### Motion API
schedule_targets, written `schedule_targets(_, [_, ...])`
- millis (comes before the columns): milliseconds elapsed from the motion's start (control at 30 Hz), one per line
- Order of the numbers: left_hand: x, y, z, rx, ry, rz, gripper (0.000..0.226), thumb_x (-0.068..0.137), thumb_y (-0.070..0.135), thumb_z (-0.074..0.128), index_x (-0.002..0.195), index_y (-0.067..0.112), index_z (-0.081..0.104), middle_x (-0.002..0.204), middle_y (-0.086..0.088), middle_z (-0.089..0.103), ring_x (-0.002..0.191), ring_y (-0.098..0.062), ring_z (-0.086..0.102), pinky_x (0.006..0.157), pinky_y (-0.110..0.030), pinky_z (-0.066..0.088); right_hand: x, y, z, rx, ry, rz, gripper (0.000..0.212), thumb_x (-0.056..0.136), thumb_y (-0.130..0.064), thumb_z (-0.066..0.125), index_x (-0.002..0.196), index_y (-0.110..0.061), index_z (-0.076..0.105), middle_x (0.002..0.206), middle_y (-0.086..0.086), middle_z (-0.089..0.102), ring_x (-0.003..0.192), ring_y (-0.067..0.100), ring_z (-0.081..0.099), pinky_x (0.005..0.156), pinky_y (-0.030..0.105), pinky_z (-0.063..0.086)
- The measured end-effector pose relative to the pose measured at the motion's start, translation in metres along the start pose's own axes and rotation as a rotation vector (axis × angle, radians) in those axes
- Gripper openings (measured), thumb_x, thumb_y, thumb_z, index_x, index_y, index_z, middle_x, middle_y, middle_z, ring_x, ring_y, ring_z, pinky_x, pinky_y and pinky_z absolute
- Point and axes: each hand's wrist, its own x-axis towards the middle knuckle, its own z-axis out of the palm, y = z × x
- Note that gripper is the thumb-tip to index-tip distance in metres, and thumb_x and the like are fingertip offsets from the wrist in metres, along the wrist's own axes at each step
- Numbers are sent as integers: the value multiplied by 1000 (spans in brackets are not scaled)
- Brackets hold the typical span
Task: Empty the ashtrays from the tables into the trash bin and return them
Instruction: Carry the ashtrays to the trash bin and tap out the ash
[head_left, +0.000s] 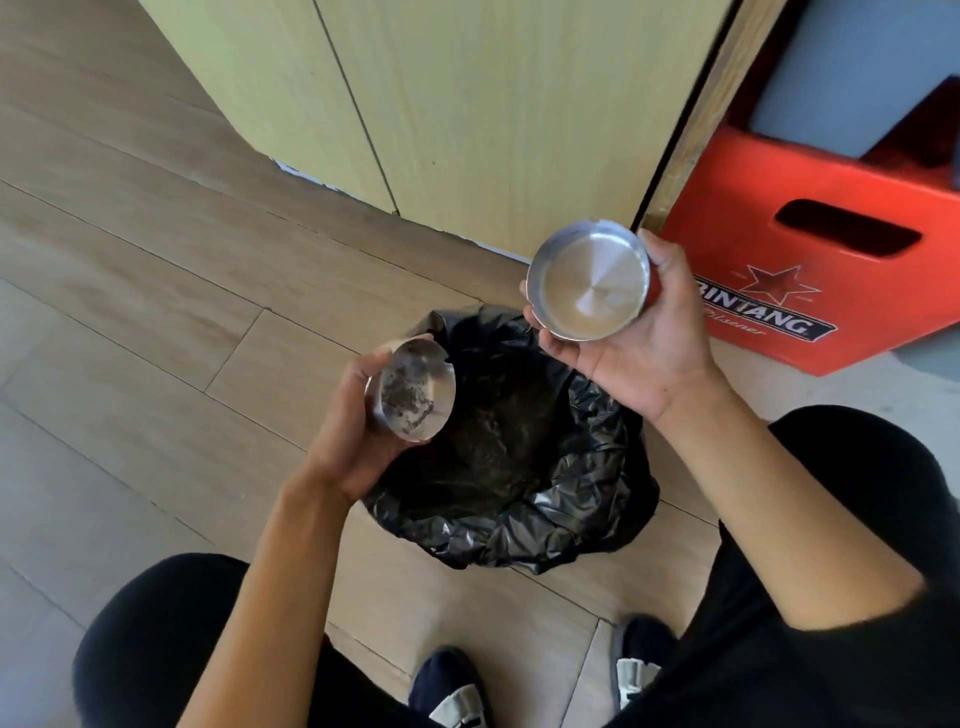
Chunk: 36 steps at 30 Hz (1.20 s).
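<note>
tipping the ashy ashtray (413, 396) over the trash bin (571, 514), the left hand (345, 431) is gripping it from behind, its fingers curling round the back wall; the fingertips are hidden, so how tightly they are closing i cannot tell. grey ash is clinging to the inside of this tray in streaks, and it is facing right, toward the bin's mouth rather than straight down. the risk, as i judge it, is that the tray is sitting near the bin's left rim, so loosened ash could be drifting onto the wooden floor (156, 291) instead of into the black liner. stuck ash may also be needing a tap, and a tap on smooth metal could be slipping it out of the grip.

the right hand (639, 338) is cradling the clean ashtray (589, 283), fingers spreading round its rim, over the bin's far right edge; it is looking emptied, only a pale film showing inside. the bin is holding dark matter low in the liner, too dim to name. a red crate (810, 270) is standing to the far right, beside a pale cabinet (467, 114).
</note>
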Motion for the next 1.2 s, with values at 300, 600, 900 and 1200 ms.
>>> schedule_targets(300, [0, -6, 5, 304, 74, -1, 49, 96, 53, 47, 121, 19, 72, 118, -15, 74, 102, -28, 69, 84, -43, 52, -2, -1, 4, -12, 19, -4, 81, 92, -56, 58, 158, -14, 37, 161, 30, 35, 116, 47, 61, 87, 46, 53])
schedule_targets(600, [-10, -8, 23, 920, 73, 330, 46, 87, 61, 46, 129, 45, 52, 108, 7, 65, 96, -17, 65, 84, -50, 59, -3, -2, 4, -66, 60, -38, 80, 93, -56, 56, 155, -9, 38, 154, 30, 46, 117, 46, 58, 86, 46, 53])
schedule_targets(900, [-4, -35, 33, 1374, 84, 558, 66, 84, 63, 62, 143, 40, 43, 113, 1, 53, 105, -17, 53, 89, -33, 48, -6, -1, 9, -75, 80, -39, 80, 92, -56, 57, 154, -8, 40, 158, 31, 39, 117, 45, 60, 87, 45, 53])
schedule_targets(1200, [-6, -25, 24, 1277, 267, 595, 67, 86, 62, 66, 145, 42, 42, 124, -3, 55, 114, -19, 54, 91, -32, 43, -10, -1, 14, -75, 92, -55, 58, 95, -54, 54, 140, -17, 56, 155, 29, 46, 118, 44, 59, 86, 45, 54])
